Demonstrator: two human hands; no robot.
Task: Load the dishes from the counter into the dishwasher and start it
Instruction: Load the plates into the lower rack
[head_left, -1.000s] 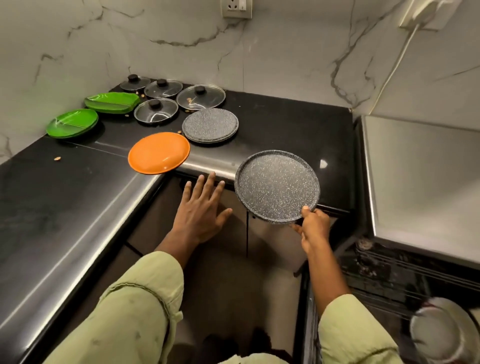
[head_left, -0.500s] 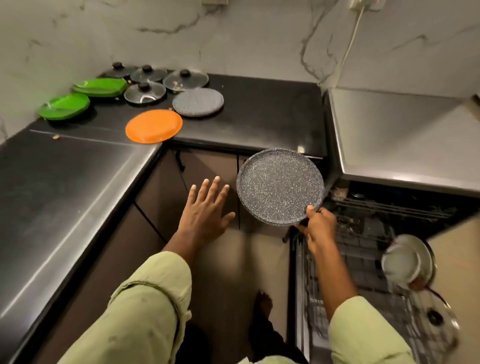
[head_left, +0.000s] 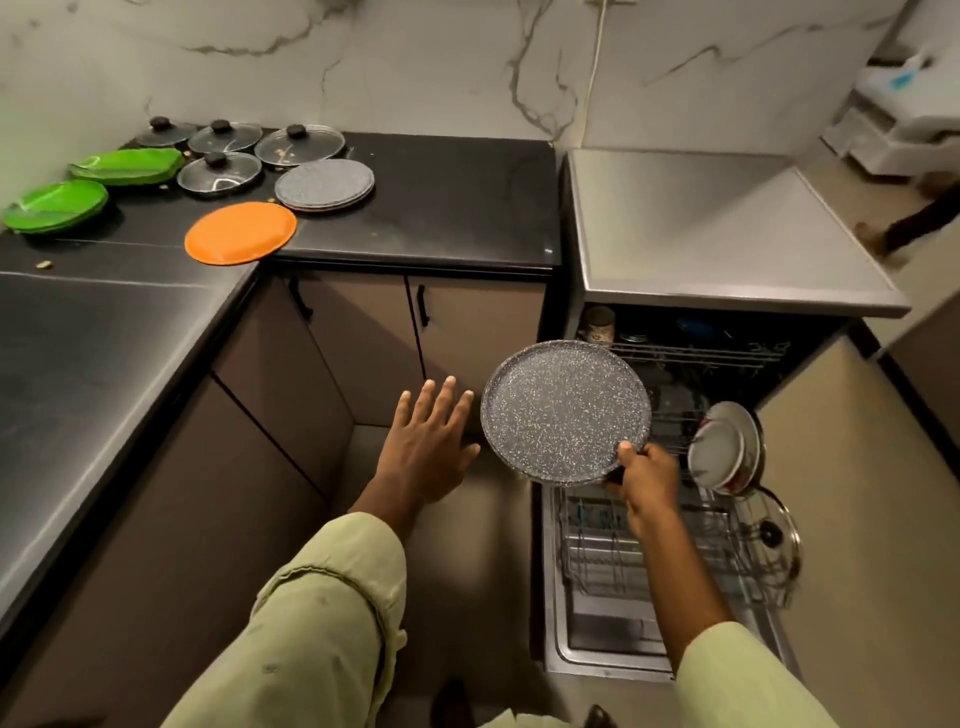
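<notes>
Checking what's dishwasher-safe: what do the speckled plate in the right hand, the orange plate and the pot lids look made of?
Speckled plate: dark grey with white flecks, matte, thin raised rim; granite-look melamine or coated metal, cannot tell which. Orange plate: uniform colour, soft sheen, probably plastic or melamine. Pot lids: see-through glass, shiny metal rims, black knobs, likely plastic.

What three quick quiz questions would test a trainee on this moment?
1. True or false: the left hand grips the speckled grey plate.
2. How many glass lids lie on the black counter? A two, B four, C six.
3. Which plate lies nearest the counter's front edge?
Key: 1 false, the right hand holds it by its rim; 2 B; 3 the orange plate.
</notes>
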